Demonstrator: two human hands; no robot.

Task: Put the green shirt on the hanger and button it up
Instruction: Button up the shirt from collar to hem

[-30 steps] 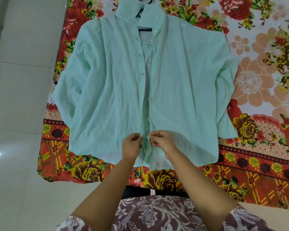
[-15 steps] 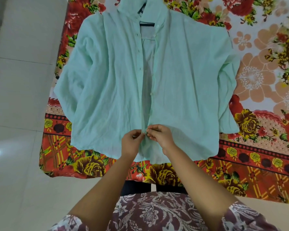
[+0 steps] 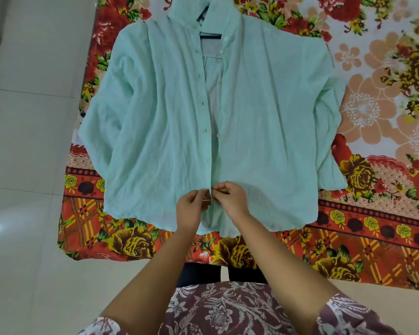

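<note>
The pale green shirt [image 3: 264,112] lies flat on a flowered sheet, collar away from me, front open down the middle. A black hanger [image 3: 211,34] sits inside it; only a short bar shows at the neck. Near the hem, my left hand [image 3: 191,209] pinches the left placket with the buttonholes. My right hand [image 3: 230,197] pinches the right placket with the buttons. Fingertips of both hands meet at the lowest button. The buttons higher up stand apart from their holes.
The red and orange flowered sheet [image 3: 373,213] is spread on a pale tiled floor [image 3: 29,165], which shows at the left and in front. My patterned garment [image 3: 228,310] fills the bottom of the view.
Both hands have stayed pinched together at the lower placket, working the same spot. The view has shifted slightly, so the shirt sits a little higher in the frame.
</note>
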